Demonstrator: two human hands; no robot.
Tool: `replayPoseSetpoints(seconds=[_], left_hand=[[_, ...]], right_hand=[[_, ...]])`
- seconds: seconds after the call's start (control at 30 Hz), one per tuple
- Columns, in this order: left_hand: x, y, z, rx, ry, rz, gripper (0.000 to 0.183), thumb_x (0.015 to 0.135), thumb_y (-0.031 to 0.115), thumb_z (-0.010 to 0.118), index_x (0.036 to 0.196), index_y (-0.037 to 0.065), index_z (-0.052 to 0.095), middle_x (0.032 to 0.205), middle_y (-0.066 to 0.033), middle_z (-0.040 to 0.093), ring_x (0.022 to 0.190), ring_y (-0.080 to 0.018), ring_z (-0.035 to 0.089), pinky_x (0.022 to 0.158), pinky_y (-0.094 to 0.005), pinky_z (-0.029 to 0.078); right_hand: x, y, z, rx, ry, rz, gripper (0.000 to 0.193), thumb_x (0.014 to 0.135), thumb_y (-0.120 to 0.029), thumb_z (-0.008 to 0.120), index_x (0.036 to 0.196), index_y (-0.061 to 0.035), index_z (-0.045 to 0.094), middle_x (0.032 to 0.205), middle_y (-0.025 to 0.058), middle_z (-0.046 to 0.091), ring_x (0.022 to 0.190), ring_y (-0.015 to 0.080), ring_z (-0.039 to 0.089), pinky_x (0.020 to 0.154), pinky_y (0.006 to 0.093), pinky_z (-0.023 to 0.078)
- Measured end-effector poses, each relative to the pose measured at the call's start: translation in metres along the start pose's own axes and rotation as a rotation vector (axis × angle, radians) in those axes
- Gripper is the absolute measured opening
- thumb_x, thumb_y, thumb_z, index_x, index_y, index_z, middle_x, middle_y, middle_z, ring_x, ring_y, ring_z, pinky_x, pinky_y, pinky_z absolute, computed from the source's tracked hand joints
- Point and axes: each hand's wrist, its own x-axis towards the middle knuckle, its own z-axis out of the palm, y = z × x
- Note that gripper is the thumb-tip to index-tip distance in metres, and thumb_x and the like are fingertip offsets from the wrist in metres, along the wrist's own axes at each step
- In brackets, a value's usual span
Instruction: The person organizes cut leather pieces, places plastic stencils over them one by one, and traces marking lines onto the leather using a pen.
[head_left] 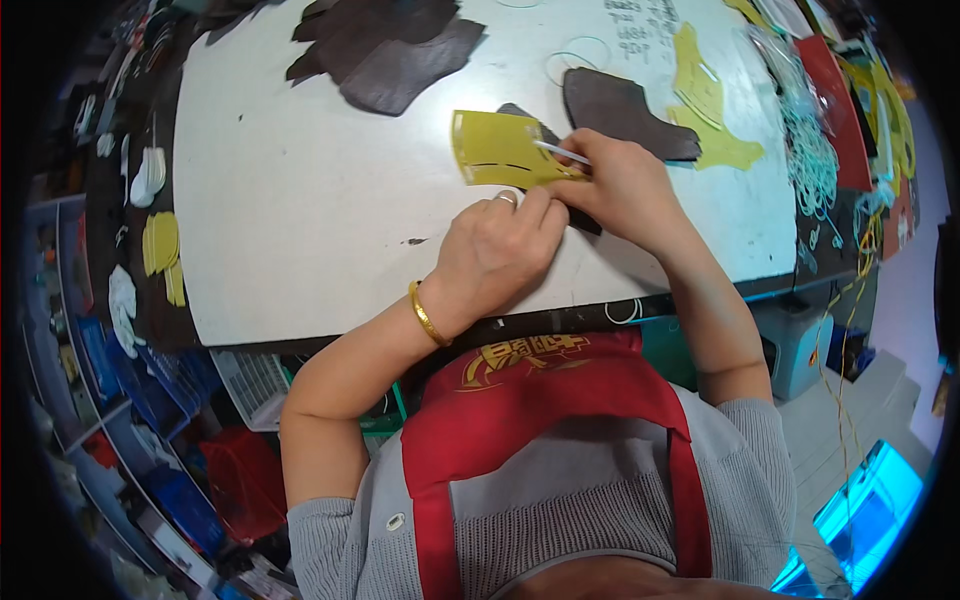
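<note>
A yellow pattern template [492, 140] with slots cut in it lies over a dark brown leather piece [583, 222], whose edges stick out above and below it. My right hand [630, 185] is closed round a thin white-and-silver pen [562, 152], its tip at the template's right part. Just left of it, my left hand [500, 240] has its fingers curled together at the template's lower edge, gripping it against the leather. Its fingertips are partly hidden. Another dark leather piece [615, 105] lies beyond my right hand.
Dark leather pieces [410, 70] are piled at the back of the white board [300, 230]. More yellow templates [700, 90] lie at the back right, near tangled pale green cord [808, 160]. Yellow pieces [160, 243] and a white glove [123, 305] lie along the left edge.
</note>
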Motion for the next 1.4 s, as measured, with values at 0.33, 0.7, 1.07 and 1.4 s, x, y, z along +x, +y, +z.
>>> replayPoseSetpoints(seconds=[0.33,0.7,1.07,1.4], left_hand=[[0.008,0.011,0.004,0.045,0.067,-0.080,0.018,0.079,0.006,0.064,0.097,0.004,0.064,0.082,-0.0062,0.060,0.063,-0.0174,0.060,0.054,-0.0308,0.049],[-0.002,-0.094,-0.009,0.257,0.147,-0.352,0.018,0.089,0.014,0.069,0.104,0.006,0.063,0.109,-0.0116,0.064,0.098,-0.0316,0.062,0.081,-0.0401,0.053],[-0.076,0.004,-0.029,-0.091,0.173,-0.217,0.024,0.073,0.003,0.071,0.097,0.004,0.072,0.099,-0.0075,0.070,0.093,-0.0265,0.066,0.078,-0.0371,0.055],[-0.084,0.010,-0.018,-0.144,0.212,-0.308,0.026,0.077,0.000,0.069,0.103,-0.001,0.070,0.105,-0.0137,0.069,0.101,-0.0311,0.069,0.082,-0.0361,0.059]], right_hand=[[0.009,-0.010,0.003,-0.058,0.061,-0.004,0.029,0.082,-0.026,0.076,0.104,-0.0120,0.065,0.086,0.0108,0.073,0.083,0.0344,0.071,0.071,0.0437,0.055],[0.021,0.106,-0.076,0.198,0.147,0.010,0.016,0.085,-0.012,0.075,0.094,-0.0021,0.067,0.079,0.0021,0.065,0.074,0.0098,0.060,0.069,0.0264,0.049],[-0.027,0.018,-0.003,0.578,-0.031,-0.095,0.021,0.098,-0.019,0.068,0.104,0.0009,0.071,0.080,0.0046,0.069,0.067,0.0100,0.061,0.066,0.0274,0.052],[-0.017,-0.004,0.018,0.245,-0.134,-0.223,0.022,0.091,-0.023,0.070,0.102,-0.0046,0.073,0.079,0.0153,0.072,0.071,0.0308,0.070,0.067,0.0369,0.053]])
